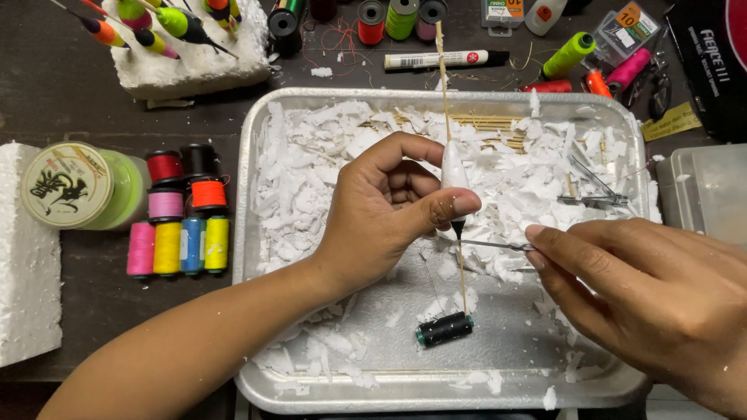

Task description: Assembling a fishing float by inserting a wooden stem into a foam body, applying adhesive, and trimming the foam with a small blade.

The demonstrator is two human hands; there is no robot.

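White float (454,167) on its thin stick stands upright over the metal tray (250,233), pinched in my left hand (385,206). My right hand (646,292), just right of it, grips a thin metal tool (490,245) pointing crosswise at the float's dark lower tip.

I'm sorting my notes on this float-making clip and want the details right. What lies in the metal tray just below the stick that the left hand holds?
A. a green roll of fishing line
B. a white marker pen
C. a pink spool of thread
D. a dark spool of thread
D: a dark spool of thread lies on the bare metal tray just under the lower end of the stick of the white float held by the left hand.
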